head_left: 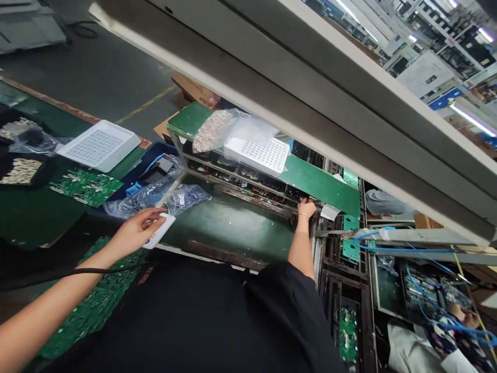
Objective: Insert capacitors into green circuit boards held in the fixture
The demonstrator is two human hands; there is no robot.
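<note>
Fingers (152, 218) of the left hand (134, 233) wrap over a white handheld device (162, 231). They hold it flat, with its far end pointing at the green counter (233, 228). A black cable (97, 270) trails back along the forearm, so the low, level hold probably keeps the lead slack. Below that arm green circuit boards (93, 311) lie side by side, apparently laid out within easy reach. Just past the device lie clear plastic bags (186, 197), and behind them stands a blue bin (155, 155).

The right hand (306, 207), with a thin bracelet (303, 215) at the wrist, reaches to the rack under the green shelf (322, 184). Its fingertips are tucked into the dark slot there, so I cannot tell whether it grips anything. A white paper slip (330, 212) sits just beside it.

On the shelf a white perforated tray (257, 154) rests against a bag of small parts (212, 130), seemingly stocked above the work. A second white tray (99, 145) sits on the left counter near a single board (86, 185).

A cardboard box (196, 92) on the floor carries red print, too small to read, and no other writing is legible. Lower right, another person's hands (462, 316) work among blue hoses (427, 305).
</note>
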